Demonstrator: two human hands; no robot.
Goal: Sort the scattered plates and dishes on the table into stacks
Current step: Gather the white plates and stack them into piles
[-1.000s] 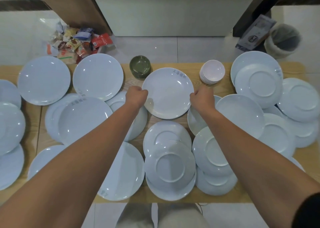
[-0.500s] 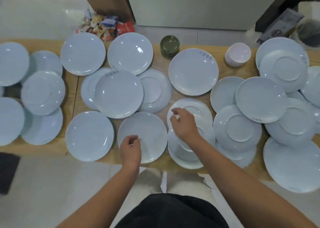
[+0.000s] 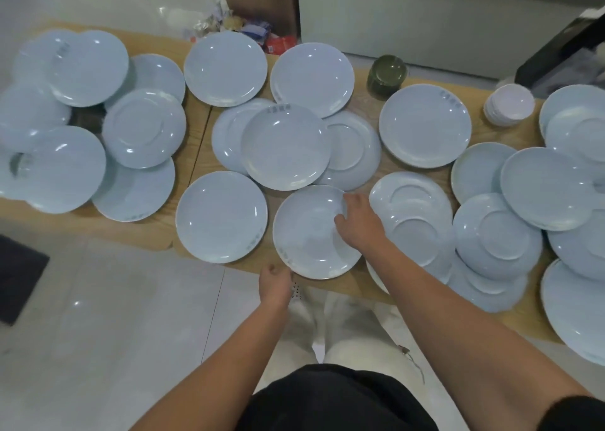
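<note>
In the head view, my right hand (image 3: 358,224) grasped the right rim of the plate (image 3: 311,234) at the near edge of the table (image 3: 147,231). The left hand (image 3: 275,281) curled at its near rim, but I couldn't tell if it gripped. I reckoned a lopsided lift could tip it onto the floor (image 3: 114,299).

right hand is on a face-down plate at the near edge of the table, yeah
Not quite. The head view shows the plate under the right hand lying face up: its hollow shows and there is no foot ring. The rest holds: the right hand is on it, and it sits at the near edge of the table.
</note>
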